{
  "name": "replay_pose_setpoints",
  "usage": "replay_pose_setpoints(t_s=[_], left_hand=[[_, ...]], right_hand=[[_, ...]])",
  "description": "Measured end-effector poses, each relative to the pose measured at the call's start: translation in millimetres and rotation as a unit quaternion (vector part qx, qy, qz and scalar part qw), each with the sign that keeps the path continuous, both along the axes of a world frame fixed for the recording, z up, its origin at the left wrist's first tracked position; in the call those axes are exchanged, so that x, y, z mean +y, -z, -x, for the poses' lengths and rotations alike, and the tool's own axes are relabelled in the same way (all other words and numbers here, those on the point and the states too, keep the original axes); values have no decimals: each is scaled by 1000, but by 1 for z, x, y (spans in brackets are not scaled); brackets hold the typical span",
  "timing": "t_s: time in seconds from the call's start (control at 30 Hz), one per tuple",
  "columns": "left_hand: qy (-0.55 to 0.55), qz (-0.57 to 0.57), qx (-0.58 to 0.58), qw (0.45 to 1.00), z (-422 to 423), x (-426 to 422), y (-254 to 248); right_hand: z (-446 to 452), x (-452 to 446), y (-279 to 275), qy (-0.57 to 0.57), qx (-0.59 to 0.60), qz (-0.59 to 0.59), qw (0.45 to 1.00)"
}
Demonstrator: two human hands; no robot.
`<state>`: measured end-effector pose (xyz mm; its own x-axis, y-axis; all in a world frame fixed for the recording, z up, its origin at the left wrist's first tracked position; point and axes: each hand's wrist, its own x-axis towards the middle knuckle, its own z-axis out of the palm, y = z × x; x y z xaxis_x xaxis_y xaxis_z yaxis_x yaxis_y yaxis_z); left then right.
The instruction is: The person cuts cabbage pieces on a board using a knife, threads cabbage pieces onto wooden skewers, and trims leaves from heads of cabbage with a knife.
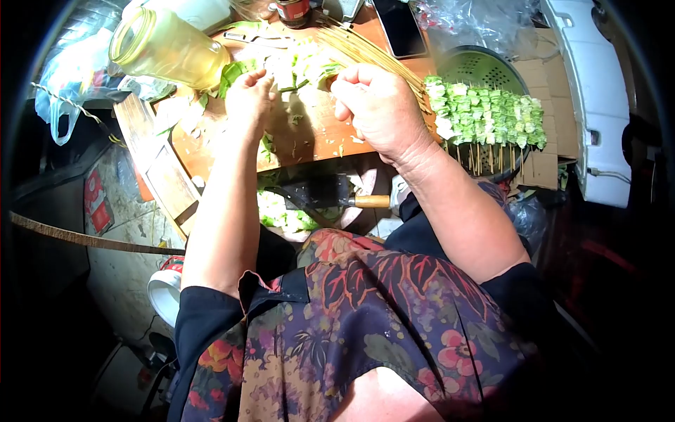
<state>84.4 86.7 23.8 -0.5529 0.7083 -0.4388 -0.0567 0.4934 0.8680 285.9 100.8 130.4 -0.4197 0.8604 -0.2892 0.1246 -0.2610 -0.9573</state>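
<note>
My left hand (249, 98) is above the left part of a wooden board (320, 141), its thumb and fingers pinched together. A green leaf piece (235, 74) shows right beside those fingertips; whether they grip it I cannot tell. My right hand (376, 105) is closed with curled fingers, over the right part of the board, and what it holds, if anything, is hidden. Cut green leaves (309, 63) lie in a pile between and beyond the hands. A bundle of bare wooden skewers (380, 49) lies just behind my right hand.
Skewers threaded with leaf pieces (485, 116) rest across a green colander (474, 67) at right. A phone (401, 28), a dark jar (293, 10) and a large yellowish jar (169, 53) stand around the board. Below its near edge lies a wooden-handled cleaver (330, 193).
</note>
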Motion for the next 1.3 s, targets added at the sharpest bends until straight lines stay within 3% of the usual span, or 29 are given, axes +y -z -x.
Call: replay_pose_setpoints(t_s=[0.1, 0.13, 0.2, 0.23, 0.33, 0.4, 0.43, 0.47, 0.5, 0.53, 0.63, 0.67, 0.73, 0.9, 1.07, 1.3], left_hand=[[98, 30, 201, 974, -1, 6, 36], [99, 30, 199, 974, -3, 7, 41], [140, 17, 389, 911, -5, 8, 47], [141, 17, 388, 911, -9, 9, 35], [154, 73, 332, 928, -14, 12, 12], [102, 116, 159, 975, -12, 14, 13], [102, 116, 160, 975, -12, 13, 12], [34, 77, 31, 996, -11, 11, 11], [-35, 36, -98, 994, -10, 9, 10], [-35, 36, -97, 994, -6, 9, 9], [-134, -99, -320, 933, 13, 10, -8], [-168, -134, -344, 914, 15, 8, -15], [-180, -164, -360, 901, 23, 4, -24], [-201, -179, -361, 893, 36, -1, -33], [-123, -239, -215, 939, 36, -5, -40], [-78, -266, -85, 957, 18, -4, -49]], right_hand=[[-1, 0, -5, -1, -1, 4, 1000], [-2, 0, -6, -4, -5, 9, 1000], [-3, 2, -5, -10, -7, 6, 1000], [-4, 2, -5, -16, -8, 4, 1000], [-5, 5, -6, -26, -14, 5, 1000], [-6, 6, -9, -32, -22, 7, 999], [-6, 7, -11, -37, -29, 8, 999], [-6, 6, -9, -37, -28, 7, 999], [-7, 4, -5, -49, -41, -14, 998], [-8, 3, -2, -61, -53, -35, 996], [-9, 0, 4, -92, -78, -52, 991], [-8, -1, 5, -93, -75, -54, 991], [-6, -3, 5, -107, -123, -58, 985], [-3, -7, 4, -113, -94, -57, 988], [-1, -8, 3, -118, -112, -65, 984], [-2, -12, 8, -74, -69, -25, 995]])
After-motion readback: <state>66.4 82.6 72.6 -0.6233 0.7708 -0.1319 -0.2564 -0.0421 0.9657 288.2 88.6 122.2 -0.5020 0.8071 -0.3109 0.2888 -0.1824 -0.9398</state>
